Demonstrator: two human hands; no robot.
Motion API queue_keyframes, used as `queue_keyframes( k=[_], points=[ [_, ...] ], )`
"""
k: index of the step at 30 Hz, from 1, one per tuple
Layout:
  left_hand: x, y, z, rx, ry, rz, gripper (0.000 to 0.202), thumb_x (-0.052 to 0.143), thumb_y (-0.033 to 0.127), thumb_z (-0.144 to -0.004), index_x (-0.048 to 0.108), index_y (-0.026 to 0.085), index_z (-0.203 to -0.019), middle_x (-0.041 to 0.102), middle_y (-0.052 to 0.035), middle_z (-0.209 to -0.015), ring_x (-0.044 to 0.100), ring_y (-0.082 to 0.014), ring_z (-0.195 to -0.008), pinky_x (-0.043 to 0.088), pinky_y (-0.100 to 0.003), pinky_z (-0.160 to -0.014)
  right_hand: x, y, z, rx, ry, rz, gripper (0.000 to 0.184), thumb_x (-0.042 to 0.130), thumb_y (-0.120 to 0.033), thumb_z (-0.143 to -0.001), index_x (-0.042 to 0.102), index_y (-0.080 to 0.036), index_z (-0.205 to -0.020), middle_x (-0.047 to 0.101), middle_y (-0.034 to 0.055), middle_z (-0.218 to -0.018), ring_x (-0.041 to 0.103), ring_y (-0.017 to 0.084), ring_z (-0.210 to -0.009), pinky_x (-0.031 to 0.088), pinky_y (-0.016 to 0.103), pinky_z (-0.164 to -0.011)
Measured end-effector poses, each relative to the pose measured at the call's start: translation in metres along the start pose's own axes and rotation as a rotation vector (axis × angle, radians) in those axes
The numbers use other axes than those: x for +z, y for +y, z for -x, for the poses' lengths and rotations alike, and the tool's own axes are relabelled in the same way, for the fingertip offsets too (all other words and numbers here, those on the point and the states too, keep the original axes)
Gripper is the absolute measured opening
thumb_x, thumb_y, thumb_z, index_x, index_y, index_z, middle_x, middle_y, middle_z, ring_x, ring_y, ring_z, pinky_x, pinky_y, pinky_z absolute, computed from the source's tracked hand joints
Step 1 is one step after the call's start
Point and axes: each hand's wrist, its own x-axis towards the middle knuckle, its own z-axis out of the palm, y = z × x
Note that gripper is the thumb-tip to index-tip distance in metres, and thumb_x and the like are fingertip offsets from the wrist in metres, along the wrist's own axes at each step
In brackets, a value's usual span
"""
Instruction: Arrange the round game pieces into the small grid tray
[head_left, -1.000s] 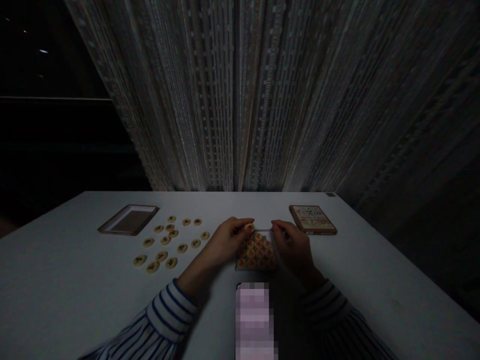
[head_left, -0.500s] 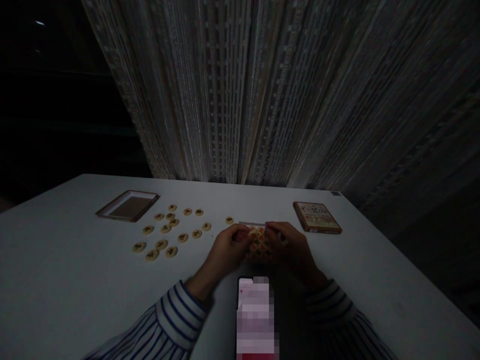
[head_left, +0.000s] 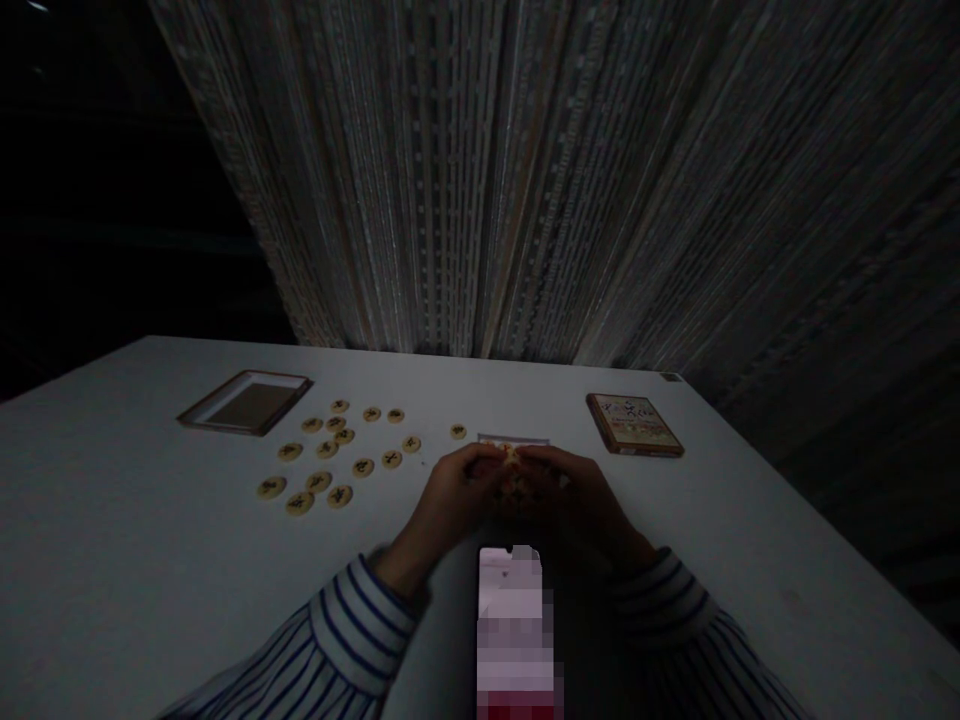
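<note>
Round wooden xiangqi pieces with red characters are grouped together in front of me, partly covered by my fingers. My left hand is closed on their left side, its thumb and index finger against the upper pieces. From the right, my right hand is likewise closed on them, its index fingertip almost meeting the left one. Behind the fingers shows the pale rim of a box; the rest of it is hidden. Shadow hides the lower fingers. Loose xiangqi pieces with black characters are scattered to the left.
An open shallow box part sits at the back left. At the back right is a box lid with printed characters. A lit phone lies between my forearms on the white table. String curtains hang behind.
My right hand has shifted left, its fingers now nearly touching those of my left hand over the red pieces. The view has tilted slightly; the loose pieces look unmoved.
</note>
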Motion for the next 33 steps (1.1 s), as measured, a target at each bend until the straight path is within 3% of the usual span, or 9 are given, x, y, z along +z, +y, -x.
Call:
queue_keyframes(
  k=[11,19,24,28,33],
  points=[
    [0.001,-0.003,-0.001,-0.029,-0.042,0.153,0.021,0.063,0.025,-0.073,0.063,0.014,-0.091,0.070,-0.0068,-0.086,0.065,-0.0164,-0.078,0.052,-0.033,-0.075,0.001,0.001,0.001,0.027,0.015,-0.102,0.016,0.055,-0.029,-0.082,0.065,-0.020,-0.091,0.070,0.0044,-0.092,0.065,0.015,-0.085,0.053,0.033,-0.077],
    [0.002,-0.005,-0.003,-0.036,0.028,0.193,0.020,0.068,0.027,-0.067,0.067,0.013,-0.082,0.071,-0.0055,-0.080,0.066,-0.0161,-0.074,0.052,-0.030,-0.072,0.000,0.002,0.001,-0.291,0.005,0.256,0.020,0.051,-0.028,-0.085,0.061,-0.019,-0.100,0.067,0.0075,-0.096,0.060,0.017,-0.090,0.050,0.033,-0.078],
    [0.004,-0.007,-0.003,-0.071,0.016,0.259,0.023,0.067,0.027,-0.067,0.067,0.014,-0.085,0.072,-0.0062,-0.079,0.065,-0.0163,-0.070,0.053,-0.029,-0.065,0.002,-0.002,0.000,-0.316,-0.027,0.380,0.019,0.048,-0.028,-0.087,0.059,-0.019,-0.100,0.067,0.0069,-0.095,0.059,0.017,-0.087,0.049,0.032,-0.075],
    [0.002,-0.008,-0.004,0.000,0.049,0.136,0.021,0.063,0.029,-0.070,0.069,0.014,-0.083,0.072,-0.0067,-0.084,0.065,-0.0174,-0.076,0.051,-0.029,-0.070,0.000,0.002,-0.001,-0.319,-0.025,0.425,0.018,0.047,-0.028,-0.087,0.060,-0.019,-0.098,0.068,0.0065,-0.092,0.060,0.018,-0.083,0.049,0.033,-0.072],
    [-0.004,-0.011,-0.008,0.050,0.200,-0.084,0.023,0.057,0.030,-0.075,0.069,0.013,-0.085,0.070,-0.0070,-0.083,0.064,-0.0182,-0.078,0.049,-0.029,-0.071,-0.009,0.015,0.000,-0.325,0.087,0.464,0.019,0.052,-0.027,-0.084,0.060,-0.016,-0.097,0.067,0.0094,-0.091,0.060,0.019,-0.083,0.051,0.034,-0.072]
  ],
)
